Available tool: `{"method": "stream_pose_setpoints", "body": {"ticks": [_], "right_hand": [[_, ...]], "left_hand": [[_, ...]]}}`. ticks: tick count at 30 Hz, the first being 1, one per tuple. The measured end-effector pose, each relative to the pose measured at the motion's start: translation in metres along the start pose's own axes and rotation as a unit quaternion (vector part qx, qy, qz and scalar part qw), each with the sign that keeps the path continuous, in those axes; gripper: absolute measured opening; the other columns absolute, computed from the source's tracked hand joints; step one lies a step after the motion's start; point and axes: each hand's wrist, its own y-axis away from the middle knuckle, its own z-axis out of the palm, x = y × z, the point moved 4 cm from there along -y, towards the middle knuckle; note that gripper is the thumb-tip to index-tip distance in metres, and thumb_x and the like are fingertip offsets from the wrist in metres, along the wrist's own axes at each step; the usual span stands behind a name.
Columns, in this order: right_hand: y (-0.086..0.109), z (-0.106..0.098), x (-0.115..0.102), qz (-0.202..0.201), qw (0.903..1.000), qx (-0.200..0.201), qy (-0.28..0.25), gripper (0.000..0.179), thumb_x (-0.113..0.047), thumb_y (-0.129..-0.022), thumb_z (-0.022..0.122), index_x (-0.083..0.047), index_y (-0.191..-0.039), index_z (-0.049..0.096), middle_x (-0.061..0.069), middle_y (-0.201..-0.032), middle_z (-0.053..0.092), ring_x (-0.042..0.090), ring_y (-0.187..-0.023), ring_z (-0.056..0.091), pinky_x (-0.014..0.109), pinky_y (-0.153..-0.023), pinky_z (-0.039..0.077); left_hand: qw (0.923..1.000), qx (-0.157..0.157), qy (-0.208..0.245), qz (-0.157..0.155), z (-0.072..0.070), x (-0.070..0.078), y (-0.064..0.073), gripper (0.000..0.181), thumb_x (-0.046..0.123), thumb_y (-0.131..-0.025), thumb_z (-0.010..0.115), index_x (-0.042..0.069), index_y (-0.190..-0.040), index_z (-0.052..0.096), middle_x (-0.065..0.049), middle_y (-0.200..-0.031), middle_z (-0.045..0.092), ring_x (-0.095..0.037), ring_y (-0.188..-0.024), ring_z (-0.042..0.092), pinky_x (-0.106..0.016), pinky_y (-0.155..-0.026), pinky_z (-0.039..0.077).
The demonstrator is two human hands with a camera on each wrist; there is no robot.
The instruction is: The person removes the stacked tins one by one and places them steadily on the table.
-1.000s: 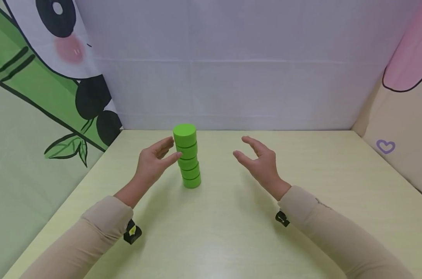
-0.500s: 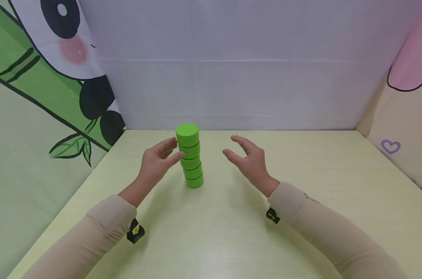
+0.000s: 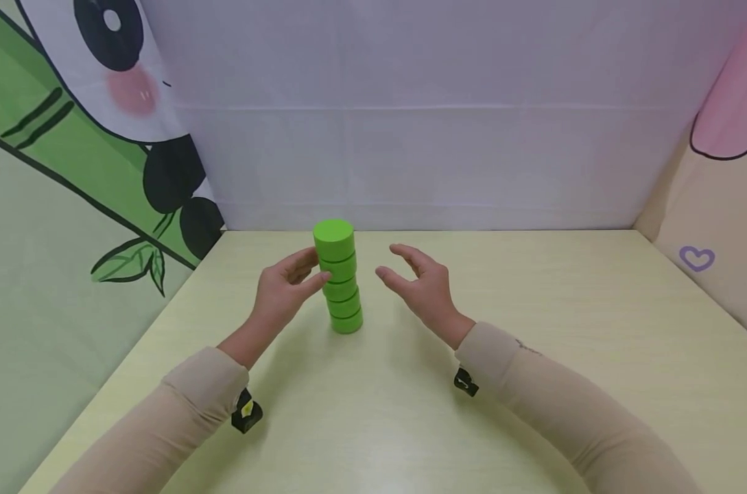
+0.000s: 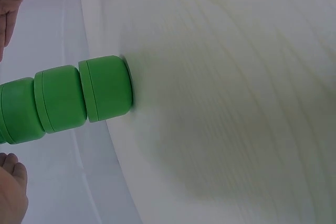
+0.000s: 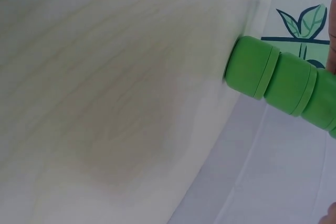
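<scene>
Several small green round jars, each with a seam like a lid's near its top, form one upright stack (image 3: 345, 291) on the table (image 3: 373, 425). My left hand (image 3: 277, 291) is at the stack's left side, fingers behind and thumb overlapping its front in the head view; its fingers are loosely curved. A small gap shows between left hand (image 4: 13, 192) and stack (image 4: 60, 100) in the left wrist view. My right hand (image 3: 427, 287) hovers right of the stack, thumb and fingers apart, holding nothing. The right wrist view shows the lower jars (image 5: 289, 83) and a bit of right hand (image 5: 329, 214).
A pale cloth backdrop (image 3: 422, 165) rises at the table's far edge. Side panels carry a panda and bamboo print (image 3: 120, 199) on the left and a purple heart (image 3: 697, 259) on the right. A black wrist camera (image 3: 246, 412) hangs below the left sleeve.
My right hand has moved left, closer to the stack. The left hand has edged slightly closer round the stack's side. The whole head view has shifted a little; the stack still stands upright.
</scene>
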Motion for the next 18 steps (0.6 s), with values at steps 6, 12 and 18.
{"method": "stream_pose_setpoints", "body": {"ticks": [6, 12, 18], "right_hand": [[-0.004, 0.006, 0.001, -0.002, 1.0000, 0.007, -0.001, 0.045, -0.025, -0.083, 0.070, -0.008, -0.123, 0.059, 0.006, -0.127, 0.058, 0.019, -0.123, 0.049, 0.034, -0.106, 0.038], [-0.009, 0.009, 0.001, 0.013, 0.9998, 0.013, -0.011, 0.044, -0.028, -0.083, 0.070, -0.009, -0.121, 0.060, 0.005, -0.126, 0.059, 0.018, -0.123, 0.050, 0.030, -0.105, 0.039], [-0.014, 0.013, -0.001, 0.019, 0.9996, 0.007, -0.019, 0.046, -0.029, -0.083, 0.070, -0.008, -0.122, 0.059, 0.005, -0.127, 0.058, 0.017, -0.124, 0.049, 0.030, -0.106, 0.038]], "left_hand": [[1.0000, -0.002, -0.002, 0.002, 0.002, 0.001, 0.001, 0.057, 0.027, -0.082, 0.071, 0.007, -0.132, 0.051, -0.009, -0.133, 0.053, -0.021, -0.122, 0.051, -0.031, -0.104, 0.040], [1.0000, 0.001, -0.002, 0.008, 0.002, 0.003, 0.001, 0.056, 0.026, -0.082, 0.072, 0.008, -0.131, 0.052, -0.009, -0.130, 0.055, -0.020, -0.120, 0.053, -0.031, -0.104, 0.041], [1.0000, -0.001, 0.005, 0.008, 0.003, 0.001, 0.000, 0.056, 0.026, -0.082, 0.072, 0.007, -0.131, 0.052, -0.010, -0.129, 0.056, -0.021, -0.119, 0.053, -0.030, -0.103, 0.041]]}}
